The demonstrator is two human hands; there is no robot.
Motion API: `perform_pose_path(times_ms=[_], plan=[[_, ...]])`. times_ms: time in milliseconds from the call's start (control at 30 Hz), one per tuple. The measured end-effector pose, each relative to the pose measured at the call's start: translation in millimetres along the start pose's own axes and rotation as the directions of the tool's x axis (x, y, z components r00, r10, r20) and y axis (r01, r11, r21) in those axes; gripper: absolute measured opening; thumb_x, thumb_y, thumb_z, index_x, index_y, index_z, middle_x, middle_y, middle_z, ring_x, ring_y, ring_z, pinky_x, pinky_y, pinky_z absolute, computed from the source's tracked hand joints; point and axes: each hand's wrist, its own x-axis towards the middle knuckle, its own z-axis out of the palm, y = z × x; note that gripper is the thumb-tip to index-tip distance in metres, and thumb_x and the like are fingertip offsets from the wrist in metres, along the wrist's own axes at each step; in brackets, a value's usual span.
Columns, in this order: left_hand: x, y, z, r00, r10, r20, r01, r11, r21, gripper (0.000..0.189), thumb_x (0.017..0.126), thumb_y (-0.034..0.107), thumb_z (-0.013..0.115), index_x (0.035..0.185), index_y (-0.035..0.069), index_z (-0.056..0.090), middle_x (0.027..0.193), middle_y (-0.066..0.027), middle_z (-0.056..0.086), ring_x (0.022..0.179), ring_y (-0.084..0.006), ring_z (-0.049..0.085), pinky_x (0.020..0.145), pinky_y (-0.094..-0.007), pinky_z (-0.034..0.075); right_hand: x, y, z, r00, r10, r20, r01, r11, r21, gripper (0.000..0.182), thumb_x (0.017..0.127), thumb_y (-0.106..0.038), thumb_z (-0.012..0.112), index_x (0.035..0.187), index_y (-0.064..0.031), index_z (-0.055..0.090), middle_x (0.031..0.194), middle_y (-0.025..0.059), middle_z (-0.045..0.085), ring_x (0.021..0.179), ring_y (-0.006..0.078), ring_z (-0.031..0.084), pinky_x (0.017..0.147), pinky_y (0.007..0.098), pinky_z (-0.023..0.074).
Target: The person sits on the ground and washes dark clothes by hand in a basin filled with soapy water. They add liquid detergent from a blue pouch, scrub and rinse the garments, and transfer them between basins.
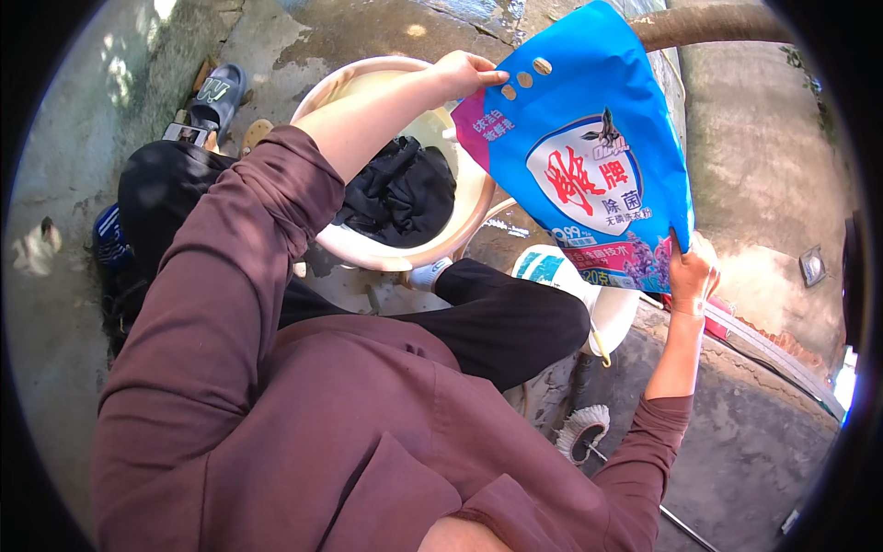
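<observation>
A blue plastic laundry powder bag (586, 90) is stretched at a slant between my two hands, its printed front facing up. With thumb and fingers, my left hand (472, 74) pinches its edge beside several punched holes. At the opposite lower corner, my right hand (693, 272) grips the bag, thumb on the front and the other fingers partly hidden. Below and left of the bag stands a pale plastic basin (393, 259). Wet black cloth (400, 193) lies in water inside it. My left forearm passes over the basin and covers part of it.
A white bucket (616, 321) with a yellowish handle stands under the bag, near my knee. Lower right is a round white brush (583, 431). A grey slide sandal (219, 100) and a phone (185, 133) are at upper left. A wooden pole or trunk (717, 26) crosses the upper right.
</observation>
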Motion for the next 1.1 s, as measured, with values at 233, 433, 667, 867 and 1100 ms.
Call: perform_pose_path(times_ms=[233, 433, 667, 867, 1100], plan=[[-20.7, -113.9, 31.2, 0.974, -0.173, -0.147, 0.089, 0.887, -0.453, 0.08, 0.078, 0.035, 0.07, 0.135, -0.002, 0.028, 0.112, -0.012, 0.056, 0.104, -0.0203, 0.053, 0.086, -0.0331, 0.042, -13.6, -11.4, 4.9, 0.994, 0.109, -0.011, -0.109, 0.993, -0.054, 0.018, 0.082, -0.028, 0.062, 0.074, -0.011, 0.063, 0.072, 0.0084, 0.06, 0.068, 0.0281, 0.059, 0.057, 0.0392, 0.0455], [-38.4, -128.3, 118.5, 0.946, -0.251, 0.204, 0.316, 0.587, -0.745, 0.059, 0.08, 0.044, 0.066, 0.12, 0.008, 0.042, 0.112, -0.0031, 0.053, 0.099, -0.0142, 0.051, 0.085, -0.0306, 0.039, -0.6, -5.5, -4.1, 0.998, -0.06, 0.007, 0.06, 0.997, -0.056, 0.016, 0.081, -0.023, 0.063, 0.073, -0.0096, 0.062, 0.068, 0.0085, 0.059, 0.064, 0.0285, 0.058, 0.055, 0.0378, 0.0443], [-24.9, -138.9, 172.3, 0.927, -0.337, 0.163, 0.246, 0.218, -0.945, 0.046, 0.089, 0.051, 0.047, 0.124, 0.022, 0.037, 0.108, 0.0022, 0.056, 0.095, -0.0116, 0.053, 0.069, -0.0267, 0.045, 12.5, -11.0, -10.6, 0.984, -0.163, 0.076, 0.167, 0.985, -0.042, 0.015, 0.081, -0.018, 0.063, 0.07, -0.0078, 0.062, 0.063, 0.0108, 0.058, 0.058, 0.0299, 0.056, 0.051, 0.0383, 0.0408], [-6.6, -150.1, 173.4, 0.967, -0.234, 0.096, 0.131, 0.137, -0.982, 0.039, 0.096, 0.043, 0.033, 0.126, 0.019, 0.033, 0.12, -0.0037, 0.051, 0.108, -0.0222, 0.051, 0.088, -0.0469, 0.043, 13.2, -3.8, -8.5, 0.982, -0.116, 0.149, 0.123, 0.992, -0.036, 0.014, 0.077, -0.021, 0.066, 0.068, -0.0104, 0.063, 0.063, 0.0105, 0.059, 0.056, 0.0291, 0.057, 0.05, 0.0374, 0.0411], [-2.4, -142.1, 180.4, 0.929, -0.336, 0.152, 0.202, 0.117, -0.972, 0.039, 0.098, 0.041, 0.029, 0.128, 0.017, 0.032, 0.121, -0.0063, 0.051, 0.109, -0.0262, 0.051, 0.09, -0.0529, 0.041, 27.2, -10.5, -20.4, 0.974, -0.088, 0.21, 0.088, 0.996, 0.012, 0.019, 0.078, -0.023, 0.064, 0.067, -0.0083, 0.061, 0.063, 0.0117, 0.059, 0.058, 0.0319, 0.057, 0.052, 0.0396, 0.0415]])
